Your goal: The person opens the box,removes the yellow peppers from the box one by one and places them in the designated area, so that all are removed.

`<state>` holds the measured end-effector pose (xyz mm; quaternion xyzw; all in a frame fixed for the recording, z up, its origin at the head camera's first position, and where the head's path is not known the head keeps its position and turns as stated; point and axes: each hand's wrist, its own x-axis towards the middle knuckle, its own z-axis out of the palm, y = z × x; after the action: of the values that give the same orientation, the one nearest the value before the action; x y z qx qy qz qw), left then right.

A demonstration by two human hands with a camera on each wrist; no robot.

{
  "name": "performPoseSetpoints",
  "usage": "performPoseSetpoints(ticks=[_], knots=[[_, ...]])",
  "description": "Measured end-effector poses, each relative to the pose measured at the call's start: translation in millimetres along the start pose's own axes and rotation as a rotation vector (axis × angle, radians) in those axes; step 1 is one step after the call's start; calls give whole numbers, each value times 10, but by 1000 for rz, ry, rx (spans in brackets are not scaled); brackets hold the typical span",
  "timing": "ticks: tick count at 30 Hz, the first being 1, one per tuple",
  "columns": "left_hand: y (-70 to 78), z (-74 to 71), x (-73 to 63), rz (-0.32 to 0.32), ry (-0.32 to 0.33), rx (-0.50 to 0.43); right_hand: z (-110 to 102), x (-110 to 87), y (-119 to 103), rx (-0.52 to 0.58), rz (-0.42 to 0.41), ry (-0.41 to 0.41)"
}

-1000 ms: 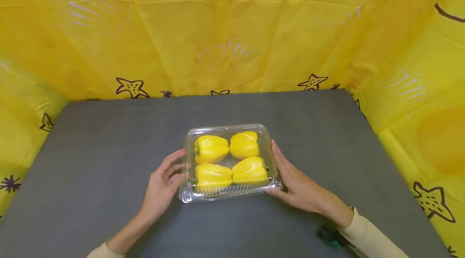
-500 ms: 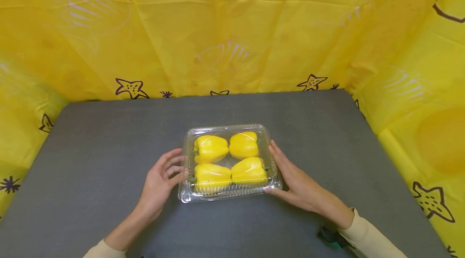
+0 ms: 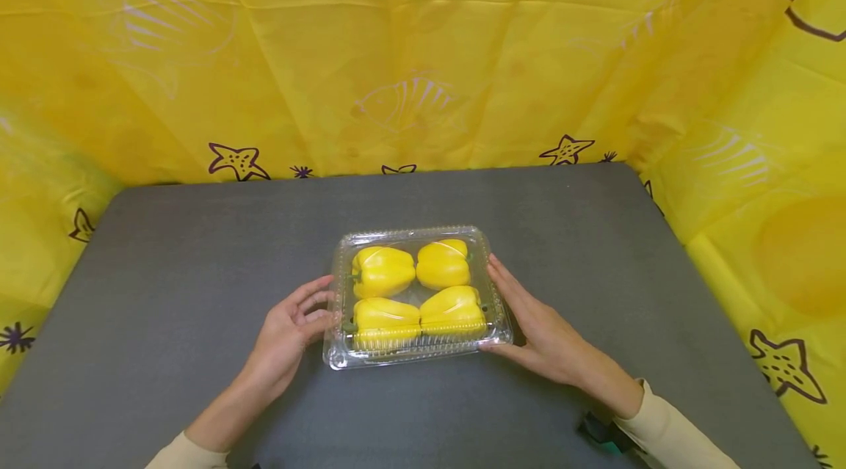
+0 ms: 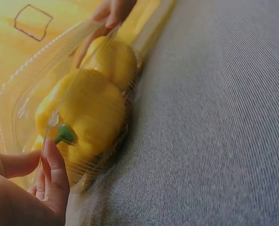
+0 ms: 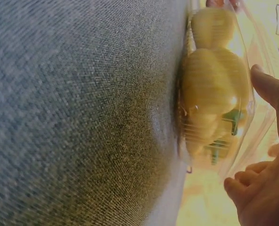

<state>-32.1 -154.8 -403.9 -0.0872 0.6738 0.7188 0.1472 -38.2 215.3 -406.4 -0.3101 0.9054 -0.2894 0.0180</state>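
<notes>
A clear plastic clamshell container (image 3: 340, 359) sits on the dark grey table, its lid down. Inside lie several yellow bell peppers (image 3: 383, 271) in two rows, some with green stems (image 4: 65, 134) showing. My left hand (image 3: 280, 340) pinches the container's left rim between thumb and index finger (image 4: 55, 172), plain in the left wrist view. On the other side my right hand (image 3: 548, 340) rests against the right edge, its fingers stretched along the side and its thumb at the front right corner. In the right wrist view the right thumb (image 5: 269, 87) touches the lid's edge.
The grey table (image 3: 198, 271) extends around the container on all sides. Yellow cloth (image 3: 423, 51) printed with fish and starfish hangs behind it and at both sides. A dark strap (image 3: 604, 432) shows by the right sleeve.
My left fingers have shifted slightly at the left rim, the index fingertip now a bit lower than half a second ago. The right hand and the peppers look nearly unmoved.
</notes>
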Motion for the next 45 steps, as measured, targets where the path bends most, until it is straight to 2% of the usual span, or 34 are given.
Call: performPoseSetpoints(ticks=[7,15,19,24,27,32,37,41,45], knots=[[-11,-28,0,-3,-41,-41,-30,14,5,-8,-61,55],[-38,-36,3,5,-50,-56,-39,52,47,55,-135,161],[-50,-37,12,-5,-44,-53,-22,102,75,101,-247,271],[-44,-39,11,-10,-49,-69,-15,177,99,144,-445,455],[-35,-35,7,-18,-50,-83,-25,203,110,158,-518,532],[-31,-32,-12,-41,-48,-93,-54,237,105,160,-534,545],[-32,-31,-20,-26,-65,-88,-76,272,122,157,-535,555],[-31,-27,-11,-14,-76,-87,-104,307,125,160,-513,557],[-35,-24,-4,-17,-91,-108,-148,340,112,192,-460,522]])
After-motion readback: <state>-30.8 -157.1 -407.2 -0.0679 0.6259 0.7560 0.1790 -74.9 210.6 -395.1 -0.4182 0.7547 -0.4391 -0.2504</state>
